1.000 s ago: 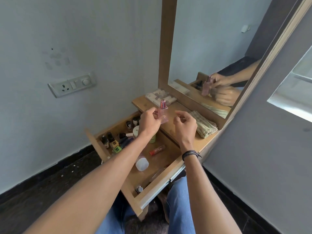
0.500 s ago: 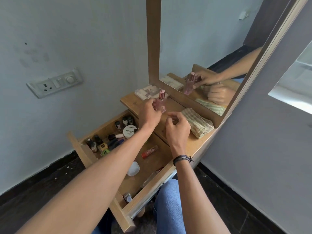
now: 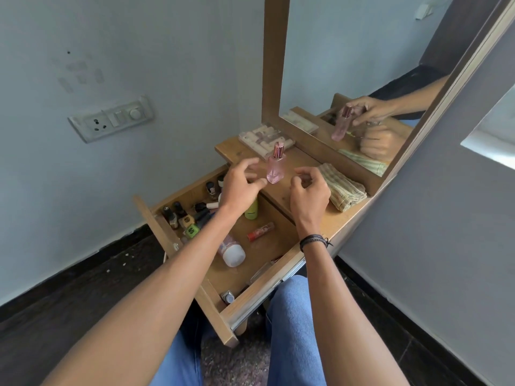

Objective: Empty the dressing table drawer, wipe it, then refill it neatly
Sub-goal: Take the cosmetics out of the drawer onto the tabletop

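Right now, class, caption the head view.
The left hand and right hand flank an upright pink perfume bottle on the dressing table, above the open, cluttered drawer.

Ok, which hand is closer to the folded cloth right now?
Right. The right hand is just left of the cloth; the left hand is farther left, beyond the pink bottle.

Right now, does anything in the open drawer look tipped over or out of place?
Yes. A white-capped bottle and a red tube lie on their sides in the drawer, apart from the small bottles clustered at its left end. No spill shows.
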`<act>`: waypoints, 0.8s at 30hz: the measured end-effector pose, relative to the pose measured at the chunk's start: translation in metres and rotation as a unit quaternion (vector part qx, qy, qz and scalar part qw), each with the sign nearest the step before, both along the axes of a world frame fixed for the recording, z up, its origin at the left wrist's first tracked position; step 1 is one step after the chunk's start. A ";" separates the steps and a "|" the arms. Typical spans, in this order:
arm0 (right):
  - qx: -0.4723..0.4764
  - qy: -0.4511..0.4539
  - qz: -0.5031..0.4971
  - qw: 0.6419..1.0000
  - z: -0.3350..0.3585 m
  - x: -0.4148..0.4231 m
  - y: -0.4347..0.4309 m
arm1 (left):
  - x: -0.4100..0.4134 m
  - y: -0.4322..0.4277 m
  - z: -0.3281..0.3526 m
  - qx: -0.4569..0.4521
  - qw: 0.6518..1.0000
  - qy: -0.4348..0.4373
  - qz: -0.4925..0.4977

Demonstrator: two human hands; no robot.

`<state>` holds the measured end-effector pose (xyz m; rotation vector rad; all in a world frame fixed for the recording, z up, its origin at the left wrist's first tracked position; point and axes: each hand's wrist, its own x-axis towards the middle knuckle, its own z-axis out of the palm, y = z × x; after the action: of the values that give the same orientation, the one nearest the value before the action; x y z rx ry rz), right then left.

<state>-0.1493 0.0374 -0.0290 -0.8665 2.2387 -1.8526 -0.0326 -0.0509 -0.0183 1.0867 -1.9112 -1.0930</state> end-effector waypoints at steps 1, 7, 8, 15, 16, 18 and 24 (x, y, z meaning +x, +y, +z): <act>-0.002 0.004 0.004 1.000 0.000 0.001 0.000 | 0.012 -0.001 -0.004 0.005 1.000 0.007 0.018; 0.042 0.143 0.096 0.984 -0.002 0.012 0.005 | 0.094 0.012 -0.043 -0.013 0.989 -0.109 0.096; 0.055 0.191 0.128 0.972 -0.003 0.018 0.007 | 0.103 0.015 -0.048 -0.019 0.986 -0.123 0.109; 0.266 0.269 0.308 0.873 -0.049 0.091 0.023 | 0.112 0.019 -0.052 -0.014 0.984 -0.005 0.176; 0.299 0.264 0.311 0.862 -0.053 0.097 0.023 | 0.112 0.018 -0.054 -0.006 0.983 0.006 0.182; 0.356 0.266 0.313 0.840 -0.059 0.104 0.022 | 0.112 0.017 -0.055 -0.005 0.983 0.011 0.183; 0.372 0.233 0.284 0.852 -0.066 0.112 0.025 | 0.113 0.017 -0.053 -0.007 0.976 0.041 0.213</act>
<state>-0.0374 0.0625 -0.0946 -1.6458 2.2550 -0.4698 0.0799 -0.0341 -0.0714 1.3434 -1.5213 -0.8637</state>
